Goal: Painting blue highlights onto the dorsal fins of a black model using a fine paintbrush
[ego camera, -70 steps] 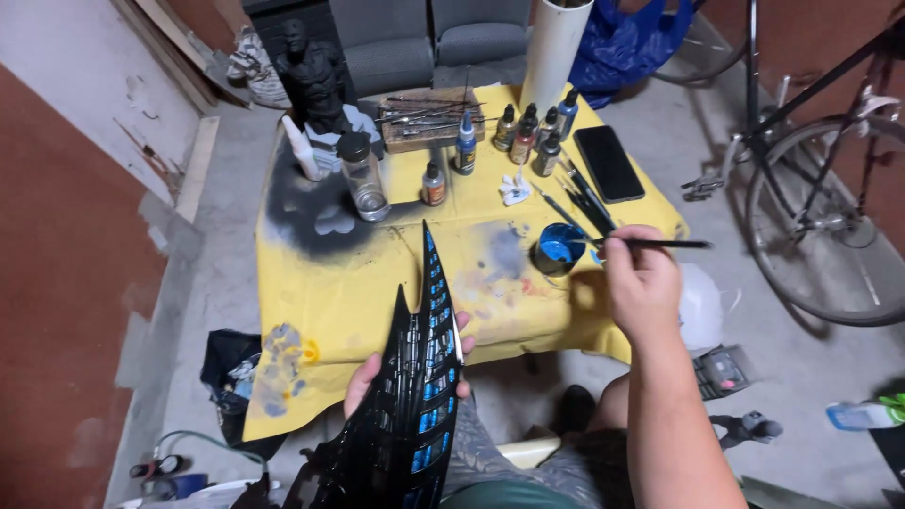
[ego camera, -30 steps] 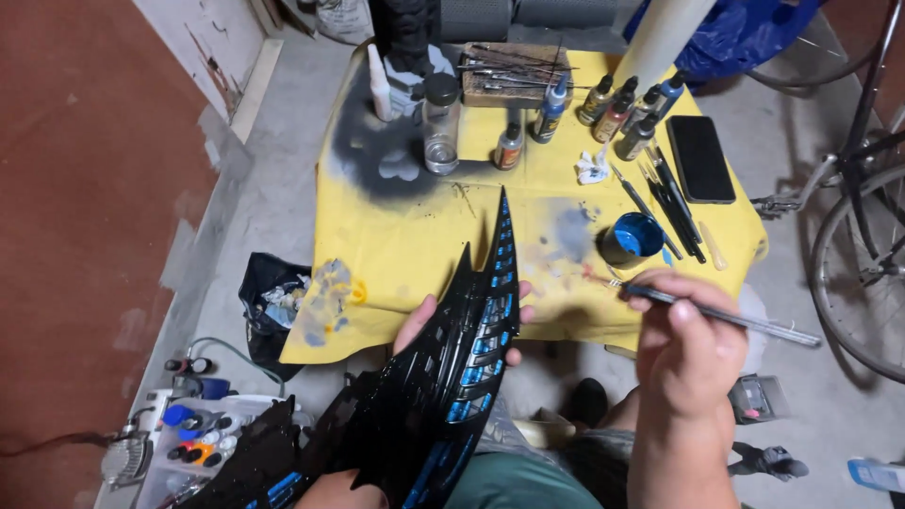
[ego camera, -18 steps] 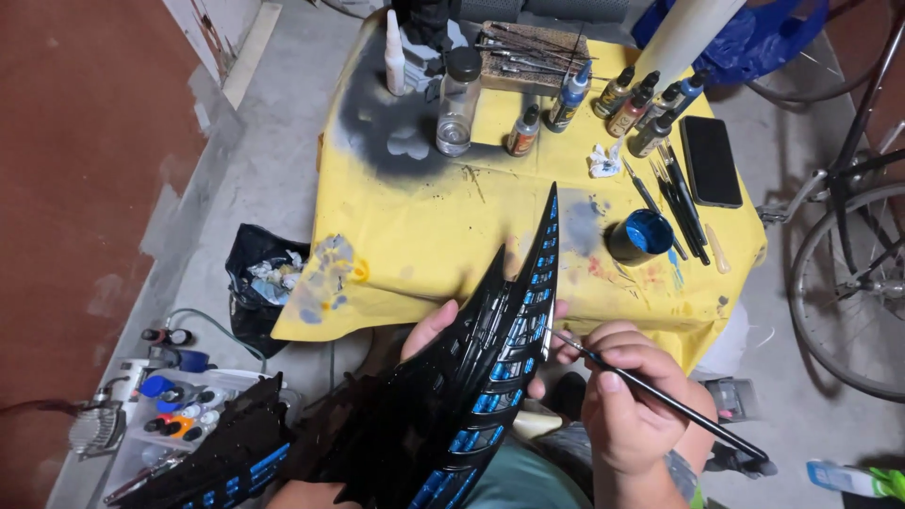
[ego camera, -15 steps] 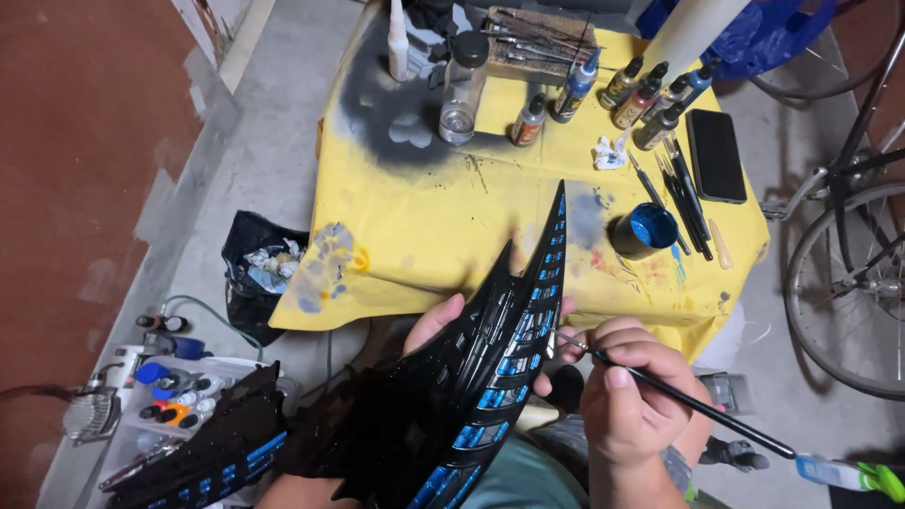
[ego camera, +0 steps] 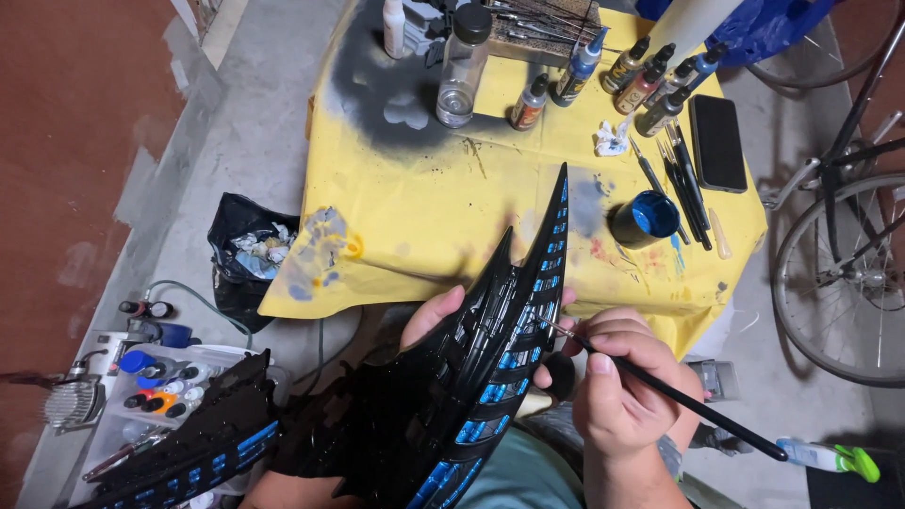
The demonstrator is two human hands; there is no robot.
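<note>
A large black spiked model piece with rows of small blue rectangles lies across my lap, its long point reaching over the yellow cloth. My left hand grips it from underneath, fingers showing past its upper edge. My right hand holds a thin black paintbrush, its tip touching the blue-marked edge of the piece. A small round pot of blue paint stands on the yellow table cover ahead of my right hand.
Paint bottles, a clear jar, spare brushes and a black phone sit at the table's far side. A black bag of rubbish and a tray of paints lie on the floor left. A bicycle wheel stands right.
My right hand came back from the blue paint pot and brought the brush tip down onto the piece's edge. The view tilted downward and closer to my lap.
</note>
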